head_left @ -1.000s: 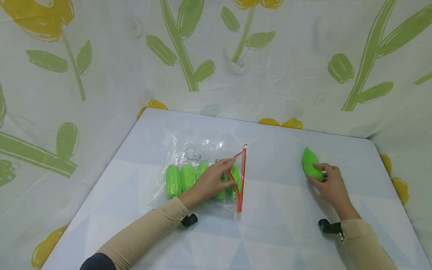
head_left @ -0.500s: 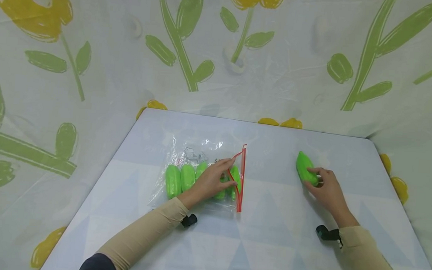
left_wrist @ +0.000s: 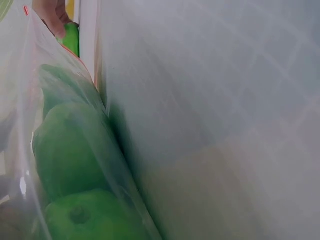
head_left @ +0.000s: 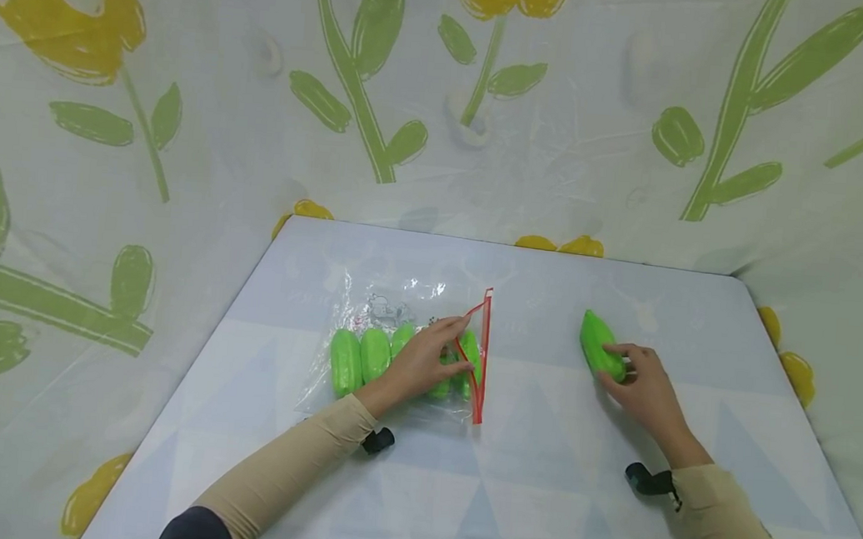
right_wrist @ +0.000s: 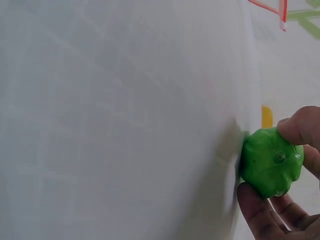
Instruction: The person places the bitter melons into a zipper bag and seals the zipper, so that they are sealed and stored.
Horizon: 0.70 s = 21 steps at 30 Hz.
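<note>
A clear zip bag [head_left: 354, 297] with a red zip edge [head_left: 484, 357] lies on the table, several bright green toy vegetables [head_left: 346, 364] side by side in it. My left hand [head_left: 421, 362] pinches the upper layer at the bag's mouth and lifts it from the lower edge, leaving a gap. It hides part of the contents. At the right, my right hand [head_left: 644, 393] holds a long green toy vegetable [head_left: 598, 341] with a pointed far end, between thumb and fingers. The right wrist view shows the lumpy, nubbed end of this vegetable [right_wrist: 270, 162], close to the tabletop.
A white and pale blue patterned table [head_left: 530, 477] spreads under both hands. Behind it and at the sides hangs a pale curtain [head_left: 559, 161] printed with yellow flowers and green leaves. Black camera mounts [head_left: 650, 479] sit at the wrists.
My right hand has moved left and slightly nearer to me, carrying the green toy vegetable towards the bag. My left hand and the bag have stayed put.
</note>
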Each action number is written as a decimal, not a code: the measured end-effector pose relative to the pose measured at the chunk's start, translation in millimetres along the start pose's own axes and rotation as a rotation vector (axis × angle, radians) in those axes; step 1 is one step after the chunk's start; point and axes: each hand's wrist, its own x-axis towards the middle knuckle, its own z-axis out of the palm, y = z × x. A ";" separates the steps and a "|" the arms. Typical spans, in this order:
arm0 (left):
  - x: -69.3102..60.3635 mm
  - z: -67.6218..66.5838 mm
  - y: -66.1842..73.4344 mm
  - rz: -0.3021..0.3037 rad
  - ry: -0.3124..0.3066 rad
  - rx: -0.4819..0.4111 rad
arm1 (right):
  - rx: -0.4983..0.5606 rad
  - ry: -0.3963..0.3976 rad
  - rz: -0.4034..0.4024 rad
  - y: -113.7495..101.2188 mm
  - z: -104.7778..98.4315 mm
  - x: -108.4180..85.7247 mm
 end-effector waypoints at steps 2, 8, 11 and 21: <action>-0.2 0.1 0.3 0.002 0.002 -0.003 | -0.001 -0.009 0.003 -1.4 1.1 -1.2; -0.2 0.8 0.2 0.011 0.012 -0.009 | 0.001 -0.017 -0.003 -4.2 3.8 -5.0; 0.0 1.8 -0.7 0.015 0.019 -0.009 | 0.009 -0.008 -0.030 -4.8 4.9 -7.1; -0.1 2.7 -1.8 0.013 0.025 -0.012 | 0.018 -0.017 -0.077 -10.6 8.8 -13.2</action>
